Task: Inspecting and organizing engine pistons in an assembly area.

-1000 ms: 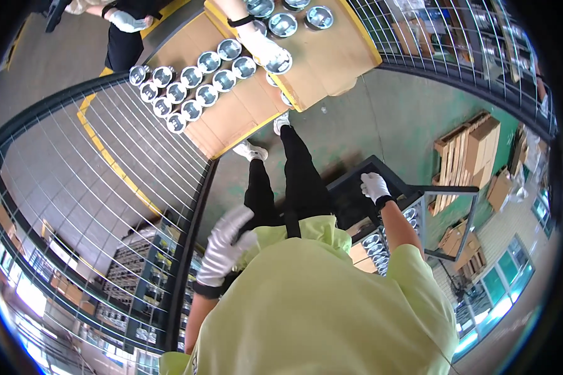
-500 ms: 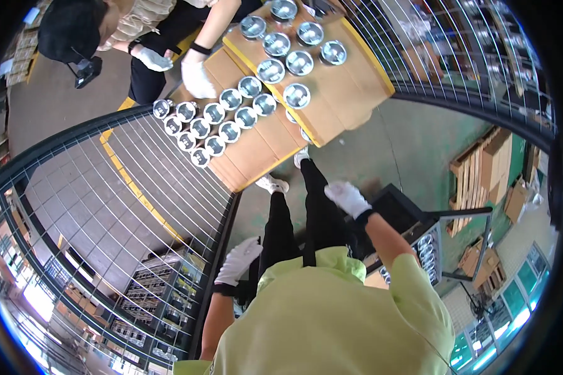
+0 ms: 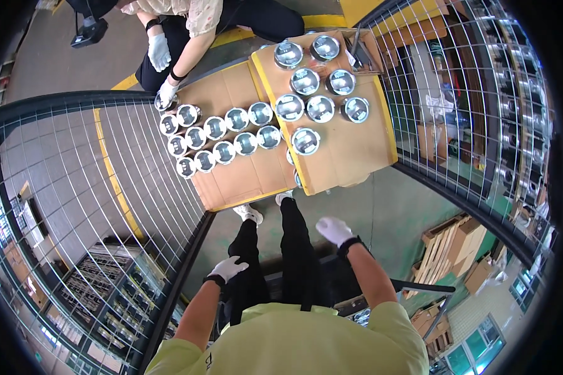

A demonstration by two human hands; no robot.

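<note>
My left hand (image 3: 229, 268), in a white glove, hangs beside my left leg with its fingers loosely apart and nothing in it. Over the floor to the right of my legs, my right hand (image 3: 334, 230), also gloved, is loosely open and empty. Ahead of both hands, apart from them, metal pistons (image 3: 224, 152) stand in rows on a cardboard sheet (image 3: 225, 187). More pistons (image 3: 306, 141) stand on a higher cardboard layer (image 3: 344, 150) to the right. Across the cage, another person's gloved hand (image 3: 167, 92) is on the piston at the far left corner.
Wire mesh panels (image 3: 125, 169) with dark frames flank the cardboard on the left and right. A dark metal frame (image 3: 425, 287) stands near my right elbow. Wooden pallets (image 3: 447, 250) lie further right. Racks of metal parts (image 3: 109, 287) show beyond the left mesh.
The view has shifted, and the pistons look closer and lower in the picture. My hands hang further forward, still empty. The other person's hand has moved to the far left corner piston.
</note>
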